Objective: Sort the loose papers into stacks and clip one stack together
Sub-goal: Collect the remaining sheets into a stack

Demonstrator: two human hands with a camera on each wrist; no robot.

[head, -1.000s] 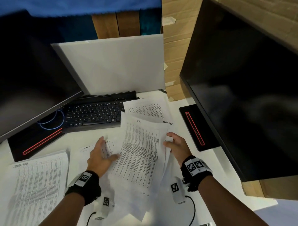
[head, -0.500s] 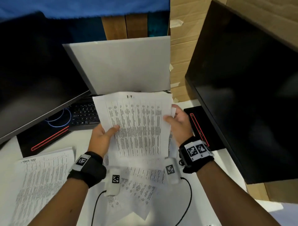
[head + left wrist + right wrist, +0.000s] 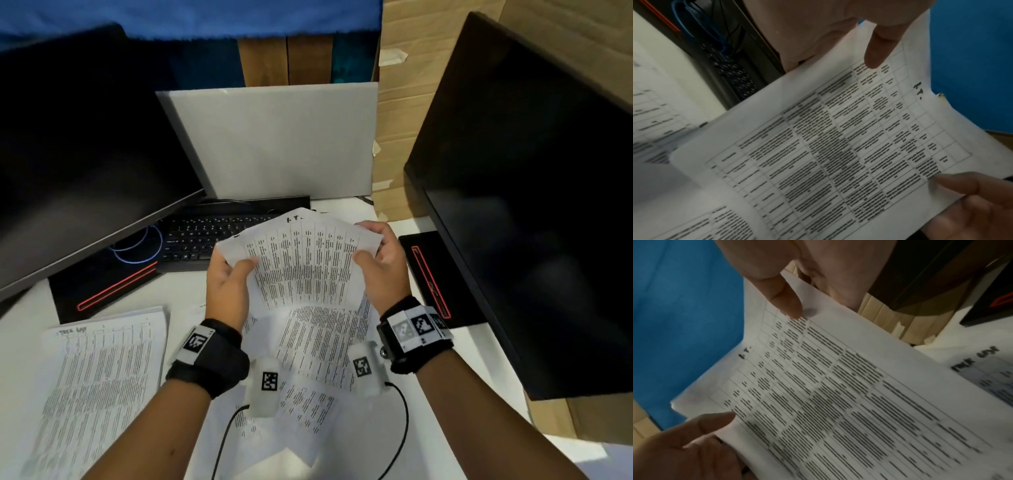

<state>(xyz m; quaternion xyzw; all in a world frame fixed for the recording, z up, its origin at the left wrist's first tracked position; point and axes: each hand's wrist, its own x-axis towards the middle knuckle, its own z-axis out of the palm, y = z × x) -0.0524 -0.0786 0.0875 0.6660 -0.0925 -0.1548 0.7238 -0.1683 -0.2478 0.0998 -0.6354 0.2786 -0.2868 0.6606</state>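
Now both hands (image 3: 227, 287) (image 3: 382, 263) grip the printed sheet (image 3: 305, 263) lower, its top bowed.

The sheet (image 3: 305, 263) is thin white matt paper printed with a black ruled table; it bows between the left hand (image 3: 227, 284) and right hand (image 3: 380, 263). The stack (image 3: 102, 383) on the desk (image 3: 486, 356) is the same matt paper. The desk surface is smooth and white. Both monitors (image 3: 534, 192) have glossy black screens. The keyboard (image 3: 205, 236) is matt black plastic. The box (image 3: 404, 113) is rough brown cardboard with paper tape.
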